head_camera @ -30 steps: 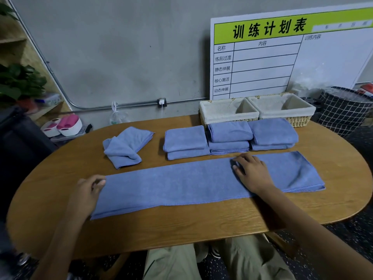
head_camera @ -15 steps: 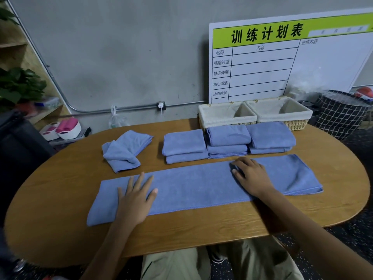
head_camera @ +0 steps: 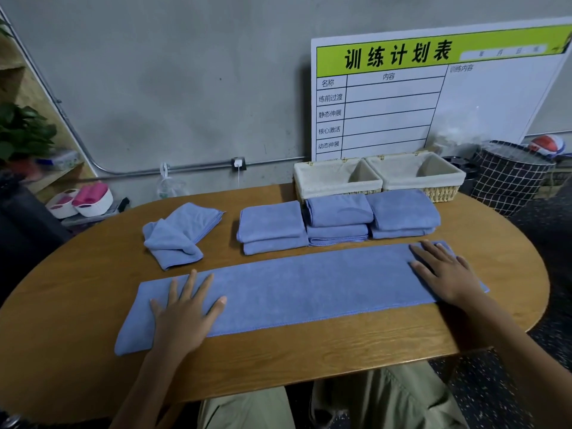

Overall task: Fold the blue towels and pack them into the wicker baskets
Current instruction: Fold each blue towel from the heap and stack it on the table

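Grey concrete wall [head_camera: 170,88]; oval wooden table [head_camera: 93,274]; dark speckled floor [head_camera: 541,382].

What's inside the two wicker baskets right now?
Both wicker baskets show only pale cloth lining; no towels inside. The near walls hide the floor along the front of each. The folded stacks sit on the table in front.

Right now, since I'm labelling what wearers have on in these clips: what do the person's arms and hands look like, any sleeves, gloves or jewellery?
Both forearms are bare up to the frame edge: no sleeves visible. The left hand and right hand wear no gloves, and no rings, watch or bracelets show. The only clothing in view is the pair of khaki-green trousers below the oval wooden table.
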